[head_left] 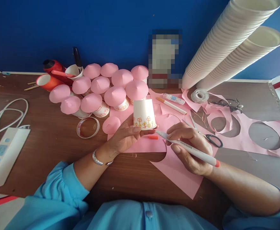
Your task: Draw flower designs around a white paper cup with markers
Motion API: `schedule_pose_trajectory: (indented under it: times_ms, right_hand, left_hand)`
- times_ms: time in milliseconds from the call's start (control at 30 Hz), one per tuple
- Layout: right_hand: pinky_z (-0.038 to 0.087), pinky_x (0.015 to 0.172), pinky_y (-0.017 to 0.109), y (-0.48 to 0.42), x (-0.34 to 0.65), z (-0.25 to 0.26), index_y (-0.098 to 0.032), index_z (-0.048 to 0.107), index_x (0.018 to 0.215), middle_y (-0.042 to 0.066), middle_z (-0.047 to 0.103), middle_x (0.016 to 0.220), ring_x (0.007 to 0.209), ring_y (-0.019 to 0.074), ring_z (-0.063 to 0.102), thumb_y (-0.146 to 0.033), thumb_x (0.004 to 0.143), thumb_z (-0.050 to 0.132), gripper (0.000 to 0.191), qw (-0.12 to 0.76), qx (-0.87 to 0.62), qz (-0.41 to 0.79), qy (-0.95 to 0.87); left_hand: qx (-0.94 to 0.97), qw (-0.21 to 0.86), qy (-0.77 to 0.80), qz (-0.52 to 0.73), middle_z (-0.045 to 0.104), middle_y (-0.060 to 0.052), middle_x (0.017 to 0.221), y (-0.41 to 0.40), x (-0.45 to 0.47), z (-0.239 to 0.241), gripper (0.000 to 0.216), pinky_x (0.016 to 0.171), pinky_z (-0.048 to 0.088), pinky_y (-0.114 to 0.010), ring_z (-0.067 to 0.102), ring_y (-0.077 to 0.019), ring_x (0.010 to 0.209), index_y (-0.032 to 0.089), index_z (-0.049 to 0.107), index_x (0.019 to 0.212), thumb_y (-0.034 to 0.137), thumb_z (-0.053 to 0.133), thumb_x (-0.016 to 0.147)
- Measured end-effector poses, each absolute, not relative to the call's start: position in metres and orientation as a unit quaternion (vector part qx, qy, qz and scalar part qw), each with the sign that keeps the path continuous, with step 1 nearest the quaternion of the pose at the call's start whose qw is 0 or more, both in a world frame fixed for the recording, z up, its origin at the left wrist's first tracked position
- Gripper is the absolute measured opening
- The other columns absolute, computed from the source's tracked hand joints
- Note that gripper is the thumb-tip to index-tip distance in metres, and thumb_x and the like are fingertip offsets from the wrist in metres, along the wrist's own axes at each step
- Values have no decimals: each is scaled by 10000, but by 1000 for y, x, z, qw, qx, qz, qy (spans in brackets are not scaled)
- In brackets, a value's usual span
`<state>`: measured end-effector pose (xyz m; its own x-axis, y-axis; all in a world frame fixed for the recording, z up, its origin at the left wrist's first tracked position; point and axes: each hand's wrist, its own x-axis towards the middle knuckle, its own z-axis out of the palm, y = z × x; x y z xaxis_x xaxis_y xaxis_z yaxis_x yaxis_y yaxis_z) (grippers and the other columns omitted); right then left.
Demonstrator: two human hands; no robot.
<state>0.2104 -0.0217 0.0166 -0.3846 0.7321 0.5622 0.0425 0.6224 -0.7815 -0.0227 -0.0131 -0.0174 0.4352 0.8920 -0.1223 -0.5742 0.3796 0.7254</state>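
My left hand (pixel 125 135) grips a white paper cup (pixel 143 110) upside down near its rim. Orange and yellow flowers are drawn in a band around the cup's lower part. In my right hand (pixel 192 147) is a white marker (pixel 190 150) with a red-orange end, its tip close to the cup's rim; I cannot tell whether it touches. Below the cup lies a small orange marker cap (pixel 153 137) on pink paper (pixel 144 147). Just behind stand several upturned cups topped with pink paper cones (pixel 137 89). One loose pink cone (pixel 111 125) lies left of the cup.
Scissors (pixel 214 140), a capped marker (pixel 172 105), a glue bottle (pixel 174 98) and clear tape (pixel 199 95) lie to the right among cut pink sheets (pixel 245 127). Tall cup stacks (pixel 226 41) lean at the back right. A tape roll (pixel 88 127) and power strip (pixel 8 156) are left.
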Motion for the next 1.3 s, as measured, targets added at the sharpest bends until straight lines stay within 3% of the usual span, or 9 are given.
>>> schedule_pose_trajectory:
  times_ms: [100,233,433,800,1300]
  right_hand:
    - [610,689,370,-22,211,18,-212,657,1126,50,685,866,809,211,697,-168,1006,624,132,487,-256,351,-757]
    - [617,690,376,-22,211,17,-212,653,1139,53,685,873,820,215,706,-158,1000,627,152,478,-252,348,-766]
    - [618,683,383,-22,211,17,-210,646,1132,59,687,879,817,217,706,-149,997,620,150,472,-254,338,-774]
    - [619,688,373,-21,211,16,-214,665,1088,55,715,892,798,217,716,-131,947,668,164,461,-271,342,-773]
    - [623,693,372,-20,210,14,-227,634,1124,54,696,908,827,208,717,-147,997,629,150,440,-272,334,-788]
  left_hand:
    - [301,789,266,464,774,-73,1307,-13,-22,-15,460,989,634,-441,779,-290,1124,259,739,1263,340,861,827]
    - [300,784,282,465,795,-53,1185,-14,-23,-19,520,981,642,-436,783,-253,1045,262,729,1243,307,919,761]
    - [331,783,285,443,784,-63,1062,-15,-24,-25,484,935,650,-427,780,-240,980,223,704,1251,270,890,807]
    - [337,779,287,444,767,-66,1072,-14,-22,-23,466,946,644,-476,759,-255,991,224,691,1217,266,886,797]
    - [352,774,295,436,765,-72,1093,-15,-22,-21,525,988,610,-539,749,-289,1029,243,667,1274,280,882,797]
